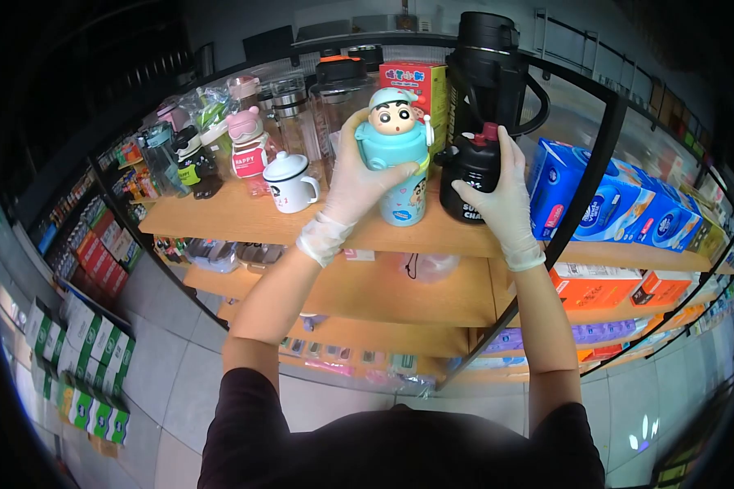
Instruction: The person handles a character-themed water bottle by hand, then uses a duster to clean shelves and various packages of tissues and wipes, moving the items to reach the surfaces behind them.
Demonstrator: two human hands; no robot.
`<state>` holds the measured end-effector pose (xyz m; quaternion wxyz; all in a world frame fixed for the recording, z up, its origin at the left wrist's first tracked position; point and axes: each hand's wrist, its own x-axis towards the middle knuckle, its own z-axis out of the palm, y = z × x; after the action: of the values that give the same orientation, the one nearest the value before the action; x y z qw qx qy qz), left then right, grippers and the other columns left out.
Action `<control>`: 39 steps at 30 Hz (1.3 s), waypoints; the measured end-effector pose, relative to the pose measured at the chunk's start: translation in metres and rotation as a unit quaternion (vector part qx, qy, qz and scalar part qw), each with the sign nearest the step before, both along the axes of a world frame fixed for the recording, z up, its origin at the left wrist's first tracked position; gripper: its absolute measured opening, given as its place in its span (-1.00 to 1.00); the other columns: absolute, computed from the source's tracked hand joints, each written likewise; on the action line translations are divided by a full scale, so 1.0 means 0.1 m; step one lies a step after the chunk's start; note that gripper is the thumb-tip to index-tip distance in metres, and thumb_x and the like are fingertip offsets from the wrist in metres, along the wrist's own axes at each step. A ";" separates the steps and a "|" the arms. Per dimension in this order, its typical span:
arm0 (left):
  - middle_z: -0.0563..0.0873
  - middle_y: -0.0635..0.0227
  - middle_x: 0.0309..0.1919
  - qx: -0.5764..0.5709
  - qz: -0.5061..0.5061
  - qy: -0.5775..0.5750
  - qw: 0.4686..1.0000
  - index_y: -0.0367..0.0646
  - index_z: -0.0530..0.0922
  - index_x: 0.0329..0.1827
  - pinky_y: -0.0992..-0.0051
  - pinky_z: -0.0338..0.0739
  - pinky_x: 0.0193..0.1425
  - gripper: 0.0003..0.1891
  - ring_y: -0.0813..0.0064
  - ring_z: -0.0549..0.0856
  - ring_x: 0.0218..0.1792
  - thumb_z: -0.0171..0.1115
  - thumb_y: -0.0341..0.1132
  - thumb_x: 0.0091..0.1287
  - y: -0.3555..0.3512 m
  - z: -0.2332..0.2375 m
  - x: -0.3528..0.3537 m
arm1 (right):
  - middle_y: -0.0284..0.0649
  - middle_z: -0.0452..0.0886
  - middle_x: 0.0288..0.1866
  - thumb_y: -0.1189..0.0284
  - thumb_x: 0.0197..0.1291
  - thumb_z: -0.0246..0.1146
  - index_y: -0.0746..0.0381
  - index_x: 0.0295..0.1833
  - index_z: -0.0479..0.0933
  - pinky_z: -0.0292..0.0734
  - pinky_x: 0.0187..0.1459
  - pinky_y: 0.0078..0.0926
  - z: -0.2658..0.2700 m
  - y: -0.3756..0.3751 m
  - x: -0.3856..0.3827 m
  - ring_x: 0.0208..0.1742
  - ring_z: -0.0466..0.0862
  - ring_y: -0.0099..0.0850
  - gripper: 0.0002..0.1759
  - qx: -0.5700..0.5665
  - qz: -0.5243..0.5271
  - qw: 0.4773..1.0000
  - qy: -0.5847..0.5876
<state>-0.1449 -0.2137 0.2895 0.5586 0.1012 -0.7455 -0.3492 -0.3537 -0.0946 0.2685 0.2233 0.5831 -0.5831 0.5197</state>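
My left hand (359, 175), in a thin white glove, is wrapped round a light-blue cartoon water bottle (405, 200) with a character-head lid. The bottle stands upright at the front edge of the top wooden shelf (347, 228). To its right, my gloved right hand (504, 196) grips the side of a squat black bottle (465, 175) with a dark red spout and white lettering. Behind the blue bottle is a red and yellow box (432, 81). Left of my left hand sits a white lidded enamel mug (288, 186).
A large black jug (485, 73) rises behind the black bottle. Pink (249, 151) and dark character bottles (197, 167) line the left side. Blue tissue packs (587, 196) lie beyond a black shelf post (589, 175). Green and white cartons (81, 346) are stacked on the floor.
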 end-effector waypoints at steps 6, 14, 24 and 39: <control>0.41 0.07 0.25 -0.013 0.013 0.064 0.998 -0.21 0.12 0.48 0.28 0.47 0.33 0.05 0.22 0.52 0.26 0.61 -0.25 -0.06 -0.15 -0.17 -0.04 | 0.13 0.31 0.37 0.22 -0.17 0.61 0.26 0.48 0.25 0.46 0.26 -0.20 0.09 0.19 0.08 0.29 0.47 0.06 0.08 -0.066 -0.046 0.995 0.065; 0.41 0.05 0.28 -0.041 -0.006 0.150 0.988 -0.21 0.08 0.51 0.28 0.45 0.35 0.10 0.19 0.51 0.28 0.58 -0.18 -0.09 -0.26 -0.31 -0.09 | -0.21 0.68 -0.13 0.21 0.09 0.37 0.16 -0.02 0.67 0.51 0.03 -0.25 1.52 -0.44 0.23 -0.03 0.62 -0.21 -0.63 -0.137 -0.053 0.919 0.366; 0.42 0.07 0.28 -0.056 0.019 0.207 0.977 -0.18 0.08 0.51 0.30 0.47 0.34 0.11 0.24 0.53 0.27 0.56 -0.24 -0.14 -0.37 -0.44 -0.12 | -0.19 0.73 -0.04 0.03 -0.02 0.46 0.05 0.21 0.62 0.20 0.41 -0.06 1.87 -1.57 -0.06 0.15 0.64 -0.28 -0.35 0.258 -0.191 0.813 0.485; 0.42 0.08 0.24 -0.065 0.025 0.139 0.988 -0.17 0.18 0.43 0.25 0.45 0.33 0.01 0.20 0.52 0.25 0.59 -0.24 -0.12 -0.34 -0.32 -0.11 | -0.20 0.67 -0.11 0.11 -0.23 0.59 0.19 0.06 0.60 0.16 0.48 0.04 1.60 -1.79 0.01 0.04 0.65 -0.26 -0.30 0.208 -0.310 0.741 0.558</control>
<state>-0.1558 -0.2473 0.2574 0.6705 0.0337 -0.6793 -0.2964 -0.3528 -0.2735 0.4287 0.5305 0.5878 -0.5966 -0.1309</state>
